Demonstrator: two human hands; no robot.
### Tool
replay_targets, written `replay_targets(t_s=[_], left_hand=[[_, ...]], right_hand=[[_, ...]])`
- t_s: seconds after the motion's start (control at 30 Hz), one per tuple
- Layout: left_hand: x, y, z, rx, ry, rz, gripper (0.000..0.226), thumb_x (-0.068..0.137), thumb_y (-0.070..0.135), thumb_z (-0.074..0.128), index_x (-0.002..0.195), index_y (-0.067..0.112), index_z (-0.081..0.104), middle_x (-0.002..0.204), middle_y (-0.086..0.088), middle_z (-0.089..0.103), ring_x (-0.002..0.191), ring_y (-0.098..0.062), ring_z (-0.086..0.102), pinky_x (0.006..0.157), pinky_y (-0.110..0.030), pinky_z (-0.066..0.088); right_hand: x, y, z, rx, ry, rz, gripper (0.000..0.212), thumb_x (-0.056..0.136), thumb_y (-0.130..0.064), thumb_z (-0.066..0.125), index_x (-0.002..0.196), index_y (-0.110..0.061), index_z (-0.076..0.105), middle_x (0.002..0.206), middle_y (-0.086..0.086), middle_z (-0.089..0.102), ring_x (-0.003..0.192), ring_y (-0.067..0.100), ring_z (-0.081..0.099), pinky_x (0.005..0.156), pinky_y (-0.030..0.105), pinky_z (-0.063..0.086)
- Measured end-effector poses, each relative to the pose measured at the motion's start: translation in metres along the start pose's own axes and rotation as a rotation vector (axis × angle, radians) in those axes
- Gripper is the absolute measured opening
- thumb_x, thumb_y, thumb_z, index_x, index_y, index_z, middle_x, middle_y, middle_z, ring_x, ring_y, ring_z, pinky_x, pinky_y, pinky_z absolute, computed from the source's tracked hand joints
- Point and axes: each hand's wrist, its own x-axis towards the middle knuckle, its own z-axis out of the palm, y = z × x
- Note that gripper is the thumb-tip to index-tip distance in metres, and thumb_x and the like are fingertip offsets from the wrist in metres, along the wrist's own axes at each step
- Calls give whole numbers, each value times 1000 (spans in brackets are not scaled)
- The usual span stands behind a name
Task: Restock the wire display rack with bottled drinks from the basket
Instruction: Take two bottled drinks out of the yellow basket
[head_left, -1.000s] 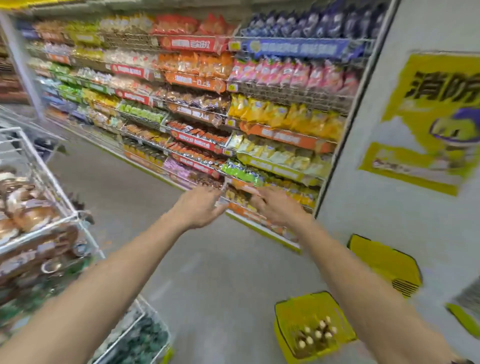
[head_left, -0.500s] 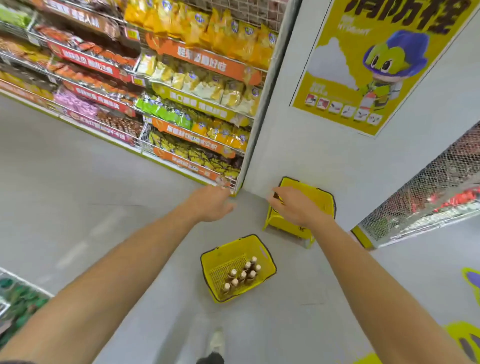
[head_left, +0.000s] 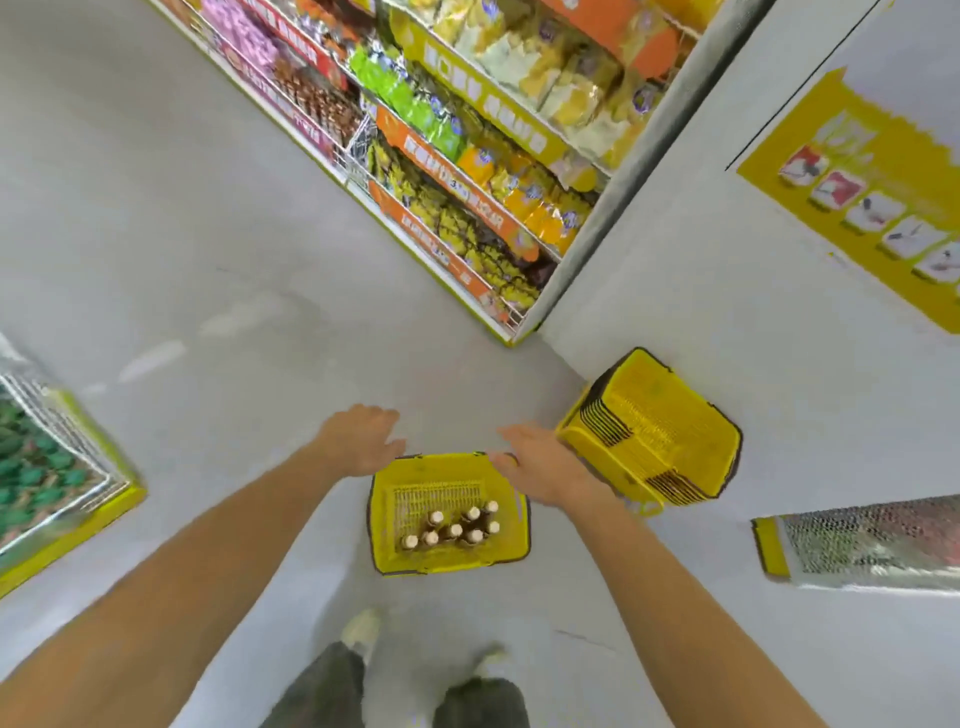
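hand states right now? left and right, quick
Left hand: open, holding nothing, near the far rim of the basket.
Right hand: open, holding nothing, near the same rim.

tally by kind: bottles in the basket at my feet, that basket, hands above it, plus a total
brown bottles with pale caps: 8
yellow plastic mesh basket: 1
bare hands, left hand and right hand: 2
total: 11

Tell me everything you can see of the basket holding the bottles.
The basket is yellow latticed plastic with a dark-edged rim, upright on the floor before the person's feet. About eight brown, pale-capped bottles stand clustered in its near half. The left hand and right hand, open, hover by its far rim; contact unclear.
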Motion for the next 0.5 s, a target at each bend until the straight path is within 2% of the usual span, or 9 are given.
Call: replay_targets(t_s=[0.07,0.13,0.27,0.33,0.43,0.5], left_hand=[[13,6,31,-56,-33,-96,60,105,56,42,148,15,49,149,-11,55,140,-33,48,113,-47,43],[10,15,47,-60,-43,-133,60,105,57,41,145,14,50,145,-13,57,137,-34,51,110,-47,45],[28,44,122,-127,-112,-259,88,86,72,19,143,14,52,141,-13,59,133,-35,53,106,-45,46],[46,50,177,-148,-163,-310,75,92,67,28,140,15,54,139,-11,60,132,-34,53,106,-46,47],[82,61,256,-168,-232,-324,56,104,53,44,142,13,53,143,-10,59,134,-34,52,106,-49,47],[109,64,305,-166,-241,-310,55,105,52,45,143,13,54,144,-10,60,135,-33,52,106,-49,47]], right_hand=[[38,29,24,-4,-90,-63,61,112,-47,42,161,-12,40,169,11,39,158,30,33,128,43,26],[52,44,37,-37,-99,-88,60,112,-47,41,161,-13,40,169,11,39,157,30,34,128,41,26],[106,101,107,-60,-183,-176,56,113,-45,41,157,-11,46,162,15,46,152,34,38,122,42,30],[127,133,154,-44,-201,-181,55,110,-49,44,151,-14,51,154,13,52,145,36,45,114,44,40],[150,182,224,-66,-259,-174,68,106,-58,37,156,-13,46,152,14,52,142,39,47,110,49,46],[165,213,269,-69,-280,-155,62,110,-51,40,158,-12,43,156,15,48,145,38,44,111,50,46]])
